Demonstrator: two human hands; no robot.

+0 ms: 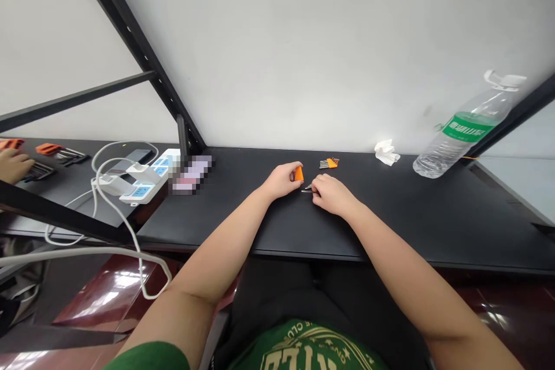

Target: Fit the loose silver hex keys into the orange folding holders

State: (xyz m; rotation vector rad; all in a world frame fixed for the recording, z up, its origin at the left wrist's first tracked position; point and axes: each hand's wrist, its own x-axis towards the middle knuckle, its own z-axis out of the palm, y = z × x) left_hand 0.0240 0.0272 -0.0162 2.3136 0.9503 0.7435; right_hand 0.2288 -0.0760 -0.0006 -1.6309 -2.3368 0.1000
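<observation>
Left fingers [296,173] clamped on orange holder [299,174], right fingers [313,186] closed on thin metal pieces [307,189] just beside it over desk [243,208], second orange holder [332,163] with metal bits beyond right fingers

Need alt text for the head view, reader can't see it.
Two bare hands work at a black table: the left hand holds an orange holder, the right hand small metal pieces. Behind them lies a second orange holder; a large water bottle stands right.
</observation>
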